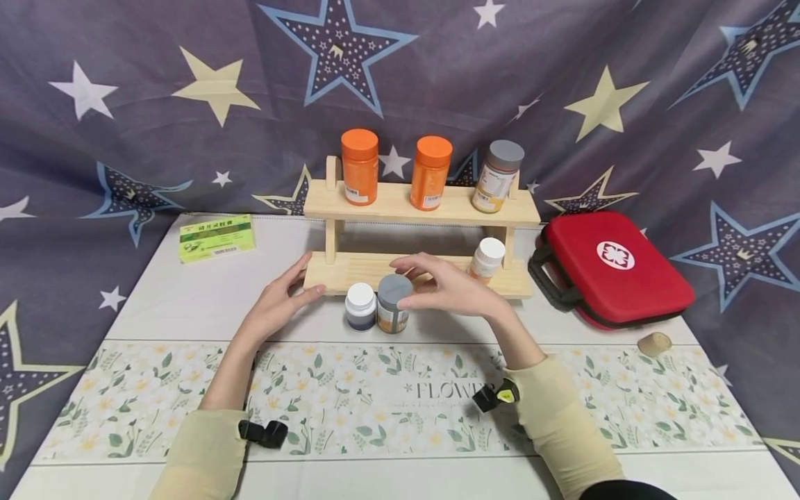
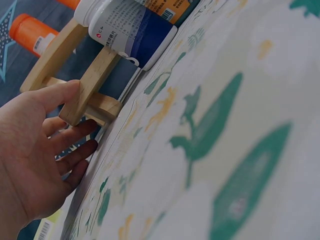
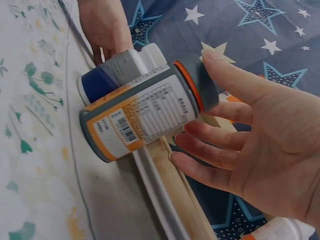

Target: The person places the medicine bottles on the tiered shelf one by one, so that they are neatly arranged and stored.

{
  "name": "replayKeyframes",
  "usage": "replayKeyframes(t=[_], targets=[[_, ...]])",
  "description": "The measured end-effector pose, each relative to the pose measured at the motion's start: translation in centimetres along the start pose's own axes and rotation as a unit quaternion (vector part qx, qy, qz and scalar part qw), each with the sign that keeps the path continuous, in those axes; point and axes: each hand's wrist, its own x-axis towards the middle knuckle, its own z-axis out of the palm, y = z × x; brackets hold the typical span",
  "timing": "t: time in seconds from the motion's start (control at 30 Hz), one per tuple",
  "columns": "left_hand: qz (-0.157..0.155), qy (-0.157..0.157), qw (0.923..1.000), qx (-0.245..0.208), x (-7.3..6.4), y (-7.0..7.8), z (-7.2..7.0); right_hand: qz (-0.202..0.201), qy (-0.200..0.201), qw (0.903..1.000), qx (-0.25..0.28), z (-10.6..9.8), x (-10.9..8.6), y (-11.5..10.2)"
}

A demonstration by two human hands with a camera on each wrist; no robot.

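Here, nearest you, runs the flowered strip [image 1: 312,403] of the tablecloth. Beyond it a grey-lidded jar [image 1: 390,306] stands upright on the table, just beside a white-capped bottle [image 1: 360,307], both in front of the wooden shelf [image 1: 369,267]. Your right hand [image 1: 450,286] has its thumb at the jar's lid and its fingers around the far side; you cannot tell whether they grasp it. Your left hand [image 1: 273,307], fingers relaxed and clenching nothing, touches the shelf's left end. Farther back, a small white bottle [image 1: 486,259] stands on the lower board, and two orange jars [image 1: 360,168] stand on the upper one.
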Motion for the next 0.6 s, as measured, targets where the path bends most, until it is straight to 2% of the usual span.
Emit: replayKeyframes(t=[0.27,0.6], targets=[[-0.003,-0.001,1.0,0.003,-0.01,-0.03,-0.06,0.012,-0.012,0.9998,0.005,0.53,0.19,0.03],[-0.003,-0.002,1.0,-0.001,0.02,0.02,0.0,-0.005,-0.016,0.9997,-0.018,0.58,0.19,0.24]])
